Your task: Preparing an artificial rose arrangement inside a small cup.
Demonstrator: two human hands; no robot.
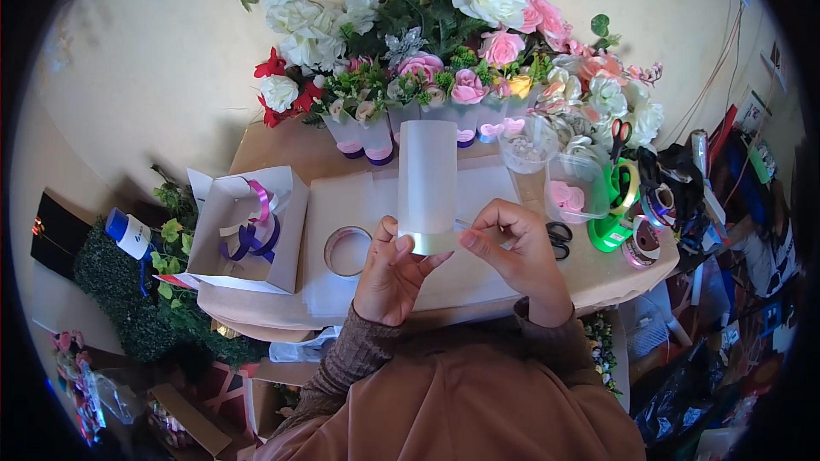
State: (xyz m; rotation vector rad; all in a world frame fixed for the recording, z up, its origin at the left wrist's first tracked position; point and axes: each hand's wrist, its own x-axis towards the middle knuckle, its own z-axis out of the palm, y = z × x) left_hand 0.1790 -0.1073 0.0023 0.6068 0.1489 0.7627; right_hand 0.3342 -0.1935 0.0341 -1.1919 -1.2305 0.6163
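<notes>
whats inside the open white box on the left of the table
The open white box holds curled purple ribbon and a bright pink ribbon. Whatever lies directly beneath the ribbons is covered and can't be seen.

The tube [427,175] has a smooth, semi-translucent white wall of low sheen, resembling thin plastic or coated paper; the band [424,244] around its lower end is glossy, with a satin finish. The table [273,147] has a matt, paper-like brown covering, and the box [292,226] is white matt card containing satin-gloss purple ribbon [248,242]. The tape dispenser [608,236] is glossy green plastic, the tub [595,181] is clear smooth plastic, the flowers [491,4] have matt, cloth-like petals, and the sleeve [363,348] is ribbed knit cloth.
</notes>
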